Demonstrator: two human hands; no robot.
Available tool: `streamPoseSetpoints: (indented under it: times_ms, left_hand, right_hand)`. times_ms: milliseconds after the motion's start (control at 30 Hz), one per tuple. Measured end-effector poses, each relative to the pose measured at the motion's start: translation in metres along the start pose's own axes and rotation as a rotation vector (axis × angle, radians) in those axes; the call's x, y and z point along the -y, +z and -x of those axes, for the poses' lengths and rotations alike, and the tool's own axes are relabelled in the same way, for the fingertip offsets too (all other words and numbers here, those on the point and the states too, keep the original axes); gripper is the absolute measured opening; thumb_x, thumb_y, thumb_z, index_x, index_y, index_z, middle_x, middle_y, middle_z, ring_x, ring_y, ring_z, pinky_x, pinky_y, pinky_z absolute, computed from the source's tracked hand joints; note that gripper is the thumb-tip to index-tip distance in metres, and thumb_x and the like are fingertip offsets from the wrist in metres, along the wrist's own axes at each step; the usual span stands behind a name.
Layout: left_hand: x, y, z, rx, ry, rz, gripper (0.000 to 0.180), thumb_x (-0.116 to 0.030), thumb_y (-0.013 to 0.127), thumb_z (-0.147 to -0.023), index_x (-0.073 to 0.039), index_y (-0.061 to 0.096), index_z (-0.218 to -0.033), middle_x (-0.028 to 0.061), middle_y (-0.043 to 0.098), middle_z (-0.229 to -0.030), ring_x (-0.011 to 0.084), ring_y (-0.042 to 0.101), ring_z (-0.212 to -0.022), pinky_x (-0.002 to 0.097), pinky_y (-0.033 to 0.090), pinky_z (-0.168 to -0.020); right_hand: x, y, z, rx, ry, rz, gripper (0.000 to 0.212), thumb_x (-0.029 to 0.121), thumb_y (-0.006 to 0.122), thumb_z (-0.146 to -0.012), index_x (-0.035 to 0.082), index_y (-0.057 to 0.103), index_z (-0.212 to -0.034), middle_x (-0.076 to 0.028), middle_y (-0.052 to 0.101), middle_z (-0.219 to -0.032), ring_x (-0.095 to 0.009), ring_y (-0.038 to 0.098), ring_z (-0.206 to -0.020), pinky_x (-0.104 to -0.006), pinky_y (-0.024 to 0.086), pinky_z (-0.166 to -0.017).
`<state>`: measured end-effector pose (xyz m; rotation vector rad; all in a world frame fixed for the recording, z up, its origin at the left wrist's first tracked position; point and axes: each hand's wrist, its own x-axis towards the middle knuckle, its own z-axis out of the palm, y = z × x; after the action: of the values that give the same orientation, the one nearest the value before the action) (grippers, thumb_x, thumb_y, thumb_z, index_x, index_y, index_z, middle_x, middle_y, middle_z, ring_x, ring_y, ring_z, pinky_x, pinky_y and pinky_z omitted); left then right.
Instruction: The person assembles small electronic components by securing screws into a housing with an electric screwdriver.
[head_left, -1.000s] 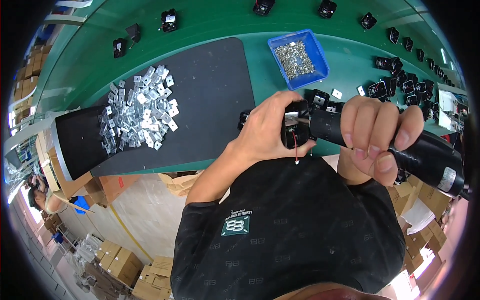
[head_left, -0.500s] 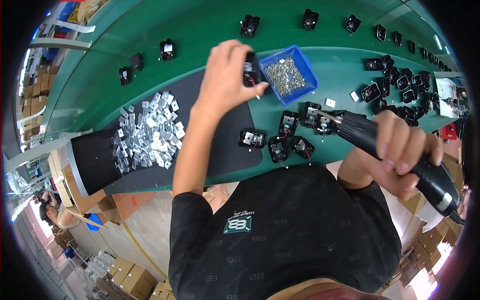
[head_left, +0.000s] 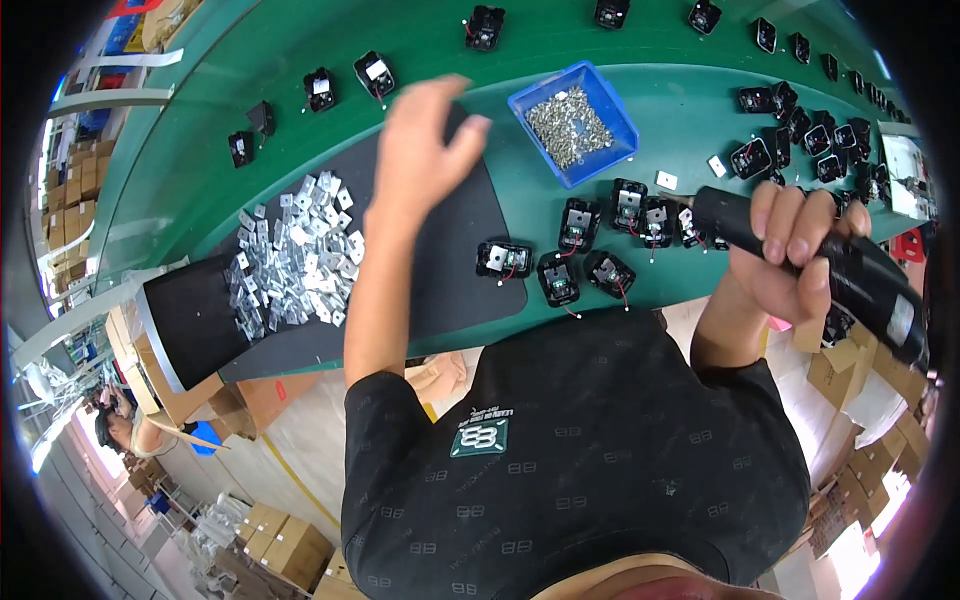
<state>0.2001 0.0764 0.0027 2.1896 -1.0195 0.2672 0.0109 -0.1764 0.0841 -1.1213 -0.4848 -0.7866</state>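
My left hand (head_left: 425, 145) is empty above the black mat (head_left: 455, 255), fingers apart and thumb out. Nearest to it, on the green belt, is a small black plastic housing (head_left: 375, 73) with a white plate. My right hand (head_left: 785, 250) grips a black electric screwdriver (head_left: 880, 285), its tip pointing left over a cluster of black housings with red wires, among them one housing (head_left: 657, 222) close to the tip. A blue bin (head_left: 613, 105) of small screws (head_left: 568, 128) stands between my hands.
Small metal plates (head_left: 300, 250) lie heaped at the left, beside a black tray (head_left: 195, 320). More housings (head_left: 750, 157) crowd the right, and others line the far belt. Two loose white plates, one nearer (head_left: 667, 180), rest right of the bin. Another person (head_left: 125, 425) is at far left.
My left hand has let go of a housing, now on the belt, and moved slightly left. The screwdriver has shifted a little to the right, still in my right hand.
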Motion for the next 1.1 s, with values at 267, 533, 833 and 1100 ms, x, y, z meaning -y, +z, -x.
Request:
streamPoseSetpoints:
  times_ms: [267, 533, 833, 1100]
  left_hand:
    - [-0.057, 0.084, -0.022, 0.306, 0.344, -0.163, 0.009, -0.014, 0.063, -0.078, -0.006, 0.065, -0.081, 0.0083, 0.065, -0.083, 0.0251, 0.065, -0.081, 0.0395, 0.051, -0.073]
    - [-0.056, 0.095, -0.034, 0.703, 0.193, -0.344, 0.009, -0.01, 0.063, -0.073, -0.006, 0.066, -0.08, 0.0127, 0.066, -0.085, 0.0305, 0.065, -0.082, 0.0416, 0.052, -0.075]
    - [-0.08, 0.049, -0.062, 0.517, 0.171, 0.512, 0.058, -0.033, 0.074, -0.073, -0.005, 0.055, -0.12, 0.0159, 0.058, -0.111, 0.0298, 0.057, -0.106, 0.0398, 0.044, -0.092]
    - [-0.095, 0.015, -0.023, 0.162, -0.389, 1.142, 0.084, -0.013, 0.078, -0.07, 0.001, 0.031, -0.138, 0.0139, 0.058, -0.113, 0.0189, 0.06, -0.09, 0.0309, 0.049, -0.078]
  right_hand:
    - [-0.022, 0.014, 0.0, 0.056, 0.038, -0.082, 0.046, 0.016, 0.057, -0.084, 0.01, 0.042, -0.127, 0.001, 0.048, -0.077, -0.009, 0.045, -0.063, -0.028, 0.037, -0.065]
    - [-0.004, -0.007, 0.009, -0.112, -0.047, 0.018, 0.051, 0.011, 0.06, -0.081, 0.008, 0.038, -0.126, -0.003, 0.05, -0.074, -0.013, 0.049, -0.057, -0.0304, 0.043, -0.057]
    - [-0.03, -0.006, 0.0, -0.251, 0.308, 0.162, 0.055, -0.001, 0.068, -0.076, 0.0, 0.042, -0.124, -0.003, 0.055, -0.074, -0.011, 0.054, -0.062, -0.024, 0.045, -0.056]
    - [-0.061, 0.026, -0.045, 0.554, 0.456, 0.564, 0.064, 0.041, 0.051, -0.091, -0.006, 0.035, -0.131, -0.019, 0.049, -0.115, -0.033, 0.049, -0.108, -0.0407, 0.037, -0.098]
